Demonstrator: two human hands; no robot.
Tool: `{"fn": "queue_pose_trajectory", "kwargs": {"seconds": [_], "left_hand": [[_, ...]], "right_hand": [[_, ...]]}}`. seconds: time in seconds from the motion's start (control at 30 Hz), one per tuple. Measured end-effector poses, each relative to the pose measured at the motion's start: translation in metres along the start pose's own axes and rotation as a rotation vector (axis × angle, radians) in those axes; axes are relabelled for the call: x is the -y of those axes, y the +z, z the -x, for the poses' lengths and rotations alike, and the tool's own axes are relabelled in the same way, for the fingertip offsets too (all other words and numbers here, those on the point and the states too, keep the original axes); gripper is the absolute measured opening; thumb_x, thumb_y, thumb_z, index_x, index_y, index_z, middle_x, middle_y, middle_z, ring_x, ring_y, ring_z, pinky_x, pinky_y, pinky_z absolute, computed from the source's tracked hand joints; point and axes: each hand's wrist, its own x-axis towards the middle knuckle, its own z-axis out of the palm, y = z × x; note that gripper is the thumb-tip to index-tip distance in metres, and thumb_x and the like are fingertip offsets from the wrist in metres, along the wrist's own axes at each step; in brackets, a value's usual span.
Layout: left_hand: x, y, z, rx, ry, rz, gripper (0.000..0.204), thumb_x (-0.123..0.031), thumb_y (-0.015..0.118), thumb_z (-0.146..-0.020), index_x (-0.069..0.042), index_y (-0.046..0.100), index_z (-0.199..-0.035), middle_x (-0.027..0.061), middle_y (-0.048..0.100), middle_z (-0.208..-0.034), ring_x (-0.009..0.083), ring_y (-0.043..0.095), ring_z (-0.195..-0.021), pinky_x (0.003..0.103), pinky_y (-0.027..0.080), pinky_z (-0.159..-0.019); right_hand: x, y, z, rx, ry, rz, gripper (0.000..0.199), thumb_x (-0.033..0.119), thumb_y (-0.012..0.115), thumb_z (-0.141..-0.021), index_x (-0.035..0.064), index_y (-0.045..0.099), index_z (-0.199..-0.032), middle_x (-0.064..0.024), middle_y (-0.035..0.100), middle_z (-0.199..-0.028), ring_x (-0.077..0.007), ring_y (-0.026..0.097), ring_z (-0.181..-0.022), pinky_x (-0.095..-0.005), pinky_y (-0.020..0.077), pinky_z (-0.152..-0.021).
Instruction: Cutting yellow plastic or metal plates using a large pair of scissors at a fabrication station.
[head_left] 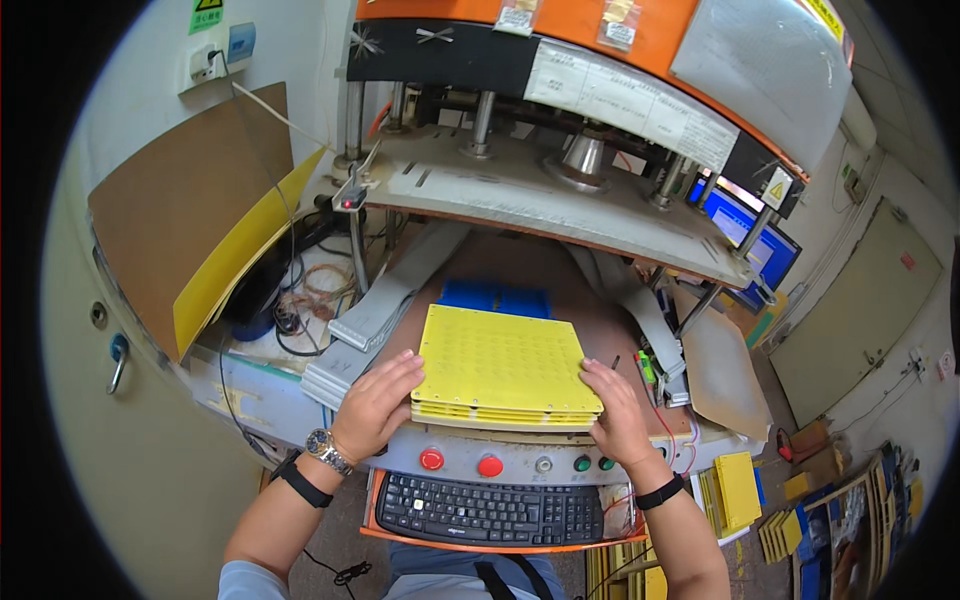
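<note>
A layered stack of yellow boards (503, 358) is held level between my two hands, just above the front edge of the press bed. Small holes run along the rims of the top board, and faint marks cover its face. My left hand (378, 398) grips the left side, thumb low near the front corner and fingers along the edge. On the opposite side my right hand (614, 405) grips the right edge the same way. Behind the stack a blue block (495, 298) lies on the brown bed. The stack's underside is hidden.
Over the bed hangs the grey press plate (560, 215) on metal posts. Flat grey ribbon cables (385, 290) lie at both sides. Red and green buttons (490, 466) line the front panel, above a black keyboard (490, 510). Yellow boards (738, 490) stand at the lower right.
</note>
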Motion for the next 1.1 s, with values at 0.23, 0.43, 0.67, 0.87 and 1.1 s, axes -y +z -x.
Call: {"fn": "queue_pose_trajectory", "kwargs": {"seconds": [0.23, 0.43, 0.67, 0.87, 1.1], "left_hand": [[-0.005, -0.008, -0.024, -0.050, -0.087, 0.043, 0.057, 0.007, 0.066, -0.075, -0.002, 0.060, -0.131, 0.0181, 0.062, -0.137, 0.0368, 0.055, -0.133, 0.044, 0.047, -0.108], [0.006, 0.013, 0.001, 0.054, 0.022, -0.019, 0.056, 0.007, 0.068, -0.072, -0.005, 0.054, -0.125, 0.0177, 0.060, -0.137, 0.0381, 0.056, -0.130, 0.047, 0.048, -0.104], [-0.002, 0.026, 0.016, 0.063, -0.051, -0.007, 0.048, 0.010, 0.063, -0.072, -0.006, 0.056, -0.116, 0.0188, 0.060, -0.134, 0.0393, 0.058, -0.127, 0.048, 0.050, -0.100], [-0.002, 0.013, -0.013, -0.002, -0.227, 0.219, 0.039, 0.006, 0.052, -0.084, 0.002, 0.061, -0.122, 0.0216, 0.062, -0.134, 0.0407, 0.052, -0.135, 0.046, 0.041, -0.112], [-0.006, 0.041, -0.055, 0.170, -0.512, 0.334, 0.064, -0.011, 0.051, -0.093, 0.002, 0.034, -0.153, 0.0282, 0.033, -0.158, 0.0404, 0.025, -0.152, 0.046, 0.021, -0.123]], "right_hand": [[-0.002, -0.014, -0.018, -0.054, 0.049, -0.161, 0.061, -0.007, 0.064, -0.073, 0.0055, 0.059, -0.133, -0.0132, 0.059, -0.142, -0.0317, 0.053, -0.135, -0.0417, 0.0410, -0.111], [-0.015, 0.015, 0.009, 0.006, 0.055, -0.108, 0.059, -0.007, 0.066, -0.073, 0.0078, 0.060, -0.130, -0.0114, 0.060, -0.142, -0.0308, 0.056, -0.131, -0.0425, 0.0437, -0.108], [-0.011, 0.013, 0.017, 0.066, 0.119, -0.090, 0.057, -0.003, 0.068, -0.075, 0.0060, 0.057, -0.130, -0.0150, 0.056, -0.145, -0.0355, 0.054, -0.131, -0.0444, 0.0447, -0.107], [-0.017, 0.002, 0.011, -0.009, 0.329, -0.305, 0.051, 0.002, 0.060, -0.089, 0.0011, 0.052, -0.139, -0.0208, 0.054, -0.144, -0.0377, 0.053, -0.132, -0.0438, 0.0433, -0.110], [0.007, 0.016, -0.028, 0.180, 0.403, -0.389, 0.064, 0.020, 0.052, -0.100, -0.0087, 0.029, -0.152, -0.0305, 0.039, -0.153, -0.0424, 0.036, -0.145, -0.0455, 0.0277, -0.121]]}}
